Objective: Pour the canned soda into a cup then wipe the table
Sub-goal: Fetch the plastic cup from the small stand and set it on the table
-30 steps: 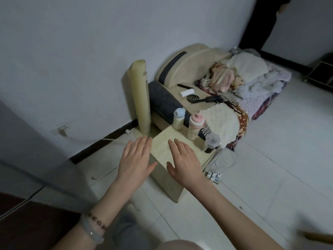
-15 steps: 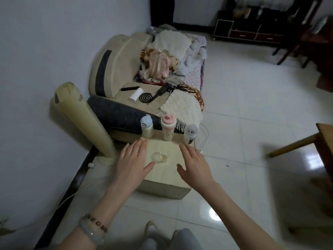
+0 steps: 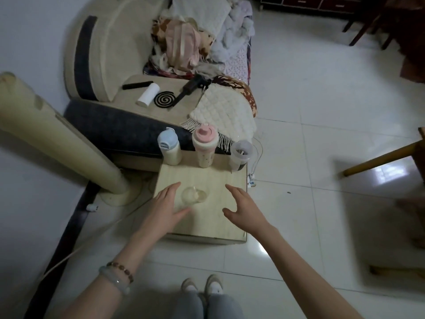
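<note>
cup point(image 3: 192, 196) on table point(image 3: 220, 178) | just beside left hand point(image 3: 164, 209) | right hand point(image 3: 246, 210) apart

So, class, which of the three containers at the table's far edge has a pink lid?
The middle bottle, standing between the blue-lidded bottle and the translucent cup.

Outline of the clear cup point(image 3: 194, 195) is faint; left edge crops the fan point(image 3: 53, 137)
</note>
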Demonstrator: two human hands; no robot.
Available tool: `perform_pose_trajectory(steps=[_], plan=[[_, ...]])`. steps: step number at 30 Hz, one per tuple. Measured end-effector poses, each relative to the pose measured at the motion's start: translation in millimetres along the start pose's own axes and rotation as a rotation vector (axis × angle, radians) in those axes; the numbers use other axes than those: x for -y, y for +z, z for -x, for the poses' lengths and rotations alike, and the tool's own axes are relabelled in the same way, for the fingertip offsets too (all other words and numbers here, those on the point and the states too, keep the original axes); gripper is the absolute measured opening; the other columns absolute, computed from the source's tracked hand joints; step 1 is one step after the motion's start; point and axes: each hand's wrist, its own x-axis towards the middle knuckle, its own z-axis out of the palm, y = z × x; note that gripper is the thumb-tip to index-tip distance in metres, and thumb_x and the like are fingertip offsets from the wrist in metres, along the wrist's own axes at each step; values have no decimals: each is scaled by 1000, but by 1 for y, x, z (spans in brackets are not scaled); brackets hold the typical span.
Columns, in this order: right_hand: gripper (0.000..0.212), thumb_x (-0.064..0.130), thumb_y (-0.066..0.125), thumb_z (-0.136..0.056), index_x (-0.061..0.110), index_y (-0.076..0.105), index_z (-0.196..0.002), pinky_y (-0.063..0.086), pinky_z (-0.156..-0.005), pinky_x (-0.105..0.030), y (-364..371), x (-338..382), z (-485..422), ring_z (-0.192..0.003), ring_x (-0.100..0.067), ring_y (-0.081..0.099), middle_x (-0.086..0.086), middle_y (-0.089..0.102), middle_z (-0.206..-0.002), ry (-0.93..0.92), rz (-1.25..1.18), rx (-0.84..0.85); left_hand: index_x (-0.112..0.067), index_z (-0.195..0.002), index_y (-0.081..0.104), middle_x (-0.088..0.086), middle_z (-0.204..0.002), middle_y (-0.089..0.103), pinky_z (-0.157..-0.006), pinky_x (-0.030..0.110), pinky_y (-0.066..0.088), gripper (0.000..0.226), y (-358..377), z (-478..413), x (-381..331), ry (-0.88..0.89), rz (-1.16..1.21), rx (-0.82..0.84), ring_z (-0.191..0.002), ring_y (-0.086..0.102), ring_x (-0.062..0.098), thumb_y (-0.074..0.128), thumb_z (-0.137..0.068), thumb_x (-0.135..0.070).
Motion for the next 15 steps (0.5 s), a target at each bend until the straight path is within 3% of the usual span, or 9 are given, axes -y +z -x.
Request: perform_pose_trajectory(steps=[3,6,9,12,15], plan=[[68,16,61,-85,18,30,-145,32,-110,-30,47,-35,-41,-134,-17,36,-1,36,-147,117,-192,3,-17,-146,26,0,-150,34,-110,33,30,85,51,-35,35,-46,57,-1,-137,31,18,70,-78,-45],[65,5,58,-84,14,34,-143,37,-104,-25,93,-65,-74,-130,-17,41,-3,40,-145,213,-386,-16,-18,-143,30,0,-146,38,-108,34,33,88,102,-66,63,-124,207,12,-134,36,19,77,-73,-40],[60,0,52,-86,12,36,-143,39,-102,-25,127,-86,-102,-128,-18,43,-6,42,-144,233,-497,-22,-21,-136,36,0,-136,46,-103,35,38,87,146,-90,86,-204,398,-4,-124,44,17,84,-64,-34],[58,-1,52,-86,10,38,-142,40,-105,-30,147,-100,-118,-127,-19,46,-7,46,-141,225,-566,-11,-15,-134,37,-3,-128,45,-97,24,35,85,173,-107,94,-208,468,-44,-117,43,11,86,-64,-20],[53,5,57,-87,9,44,-138,41,-106,-30,155,-108,-125,-124,-17,50,-5,52,-137,185,-587,24,-14,-130,42,-6,-118,45,-93,24,35,76,182,-115,90,-197,484,-60,-111,44,12,84,-67,-17]])
